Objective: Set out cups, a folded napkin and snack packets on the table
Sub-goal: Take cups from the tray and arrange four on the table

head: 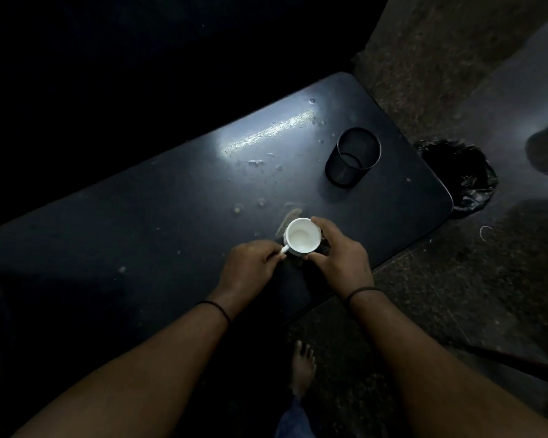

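Note:
A white cup stands upright on the dark table, close to the near edge and right of centre. My left hand pinches the cup's handle on its left side. My right hand wraps around the cup's right wall, thumb and fingers on the rim and side. The cup looks empty inside. No napkin or snack packets show in this dim view.
A black mesh holder stands on the table's far right part. A bin with a black bag sits on the floor just past the table's right end. A bare foot rests on the stone floor below the near edge.

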